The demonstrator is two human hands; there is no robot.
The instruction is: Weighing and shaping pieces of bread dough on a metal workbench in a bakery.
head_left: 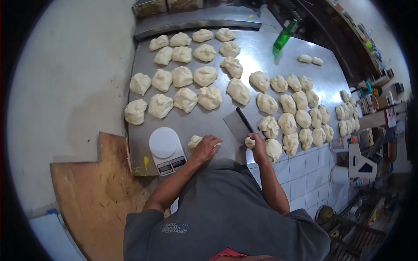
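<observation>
Both forearms come up from the lower edge past the grey shirt and converge on the near edge of the metal table [204, 126]. The left arm bends at the elbow and angles up and to the right, its left hand [208, 148] low over the tabletop, back upward and fingers bent toward the right. A small dough lump [194, 141] shows just beside its outer side, and a scrap of pale dough shows by the fingertips; whether the fingers are closed on anything under the palm, I cannot tell. The right arm rises more steeply and leans left, ending in the right hand [259, 148], which is curled round a small piece of dough [250, 142] that pokes out on its thumb side, at the table's near edge. Just above that hand lies a flat scraper [233, 126] with a black handle [244, 119]. A white scale [163, 142] stands to the left of the left hand, its round plate bare. Rows of larger dough portions [185, 100] spread beyond the hands, and more sit to the right.
</observation>
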